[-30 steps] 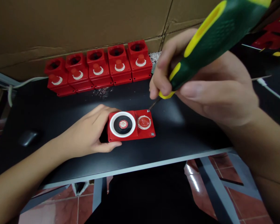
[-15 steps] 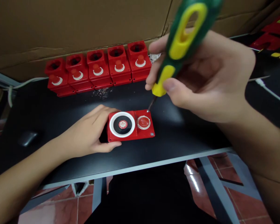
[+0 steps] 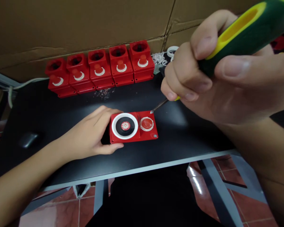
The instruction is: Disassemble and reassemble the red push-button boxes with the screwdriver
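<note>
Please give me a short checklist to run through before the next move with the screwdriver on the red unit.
1. Red unit steadied at its left end by the left hand: ok.
2. Screwdriver gripped in the right hand: ok.
3. Tip at the far right corner screw: ok.
4. Tip fully seated in that screw's head: cannot tell, too small to see.
5. Near right corner screw in its corner: ok; its tightness: cannot tell.
6. Loose debris kept apart from the red unit: ok, it lies by the row of red housings.
</note>
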{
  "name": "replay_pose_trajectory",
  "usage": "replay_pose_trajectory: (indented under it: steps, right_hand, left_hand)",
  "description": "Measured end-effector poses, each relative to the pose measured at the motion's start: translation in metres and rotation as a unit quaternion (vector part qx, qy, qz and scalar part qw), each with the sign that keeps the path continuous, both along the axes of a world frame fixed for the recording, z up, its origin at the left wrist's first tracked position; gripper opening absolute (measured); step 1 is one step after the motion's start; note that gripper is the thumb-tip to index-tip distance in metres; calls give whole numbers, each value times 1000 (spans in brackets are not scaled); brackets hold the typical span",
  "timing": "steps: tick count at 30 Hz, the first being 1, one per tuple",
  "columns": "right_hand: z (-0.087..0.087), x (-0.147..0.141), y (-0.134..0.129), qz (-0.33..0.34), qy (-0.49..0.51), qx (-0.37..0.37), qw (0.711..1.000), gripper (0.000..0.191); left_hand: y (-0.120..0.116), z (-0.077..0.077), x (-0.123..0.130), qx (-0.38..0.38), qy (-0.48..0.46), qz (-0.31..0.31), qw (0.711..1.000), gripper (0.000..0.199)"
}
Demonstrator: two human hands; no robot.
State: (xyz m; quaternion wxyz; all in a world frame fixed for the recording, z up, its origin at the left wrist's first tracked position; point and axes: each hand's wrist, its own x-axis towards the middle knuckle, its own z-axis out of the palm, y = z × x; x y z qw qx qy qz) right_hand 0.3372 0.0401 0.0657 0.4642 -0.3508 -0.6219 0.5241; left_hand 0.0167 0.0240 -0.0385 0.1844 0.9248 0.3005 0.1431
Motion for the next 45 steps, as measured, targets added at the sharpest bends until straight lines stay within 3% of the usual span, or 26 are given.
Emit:
replay_pose_trajectory:
  steps: [4, 8, 14, 18, 23, 31, 37, 42, 45]
  right_hand:
    - [-17, 11, 2, 10, 38, 34, 999, 43]
    - [-38, 28, 8, 5, 11, 131, 991, 15]
    - [-47, 31, 19, -5, -46, 169, 985, 42]
    - [-49, 27, 20, -13, 8, 121, 993, 54]
    - [-53, 27, 17, 31, 49, 75, 996, 48]
    - [-57, 35, 16, 64, -21, 149, 987, 20]
    - [-61, 37, 24, 39, -144, 194, 970, 35]
    - [-62, 31, 20, 21, -41, 142, 989, 48]
    - [-62, 28, 17, 26, 7, 126, 992, 47]
  left_hand:
    - [-1, -2, -1, -7, -2, 14, 1000, 76]
    - [-2, -6, -1, -5, -5, 25, 1000, 76]
    - [-1, -3, 0, 1, -12, 16, 1000, 74]
    - [-1, -8, -3, -1, -23, 17, 1000, 75]
    - [-1, -10, -5, 1, -21, 18, 1000, 77]
    - [-1, -8, -2, -6, -25, 23, 999, 75]
    - [-2, -6, -1, 1, -17, 12, 1000, 74]
    - [-2, -6, -3, 10, -24, 10, 1000, 72]
    - [-2, -6, -2, 9, -25, 7, 1000, 72]
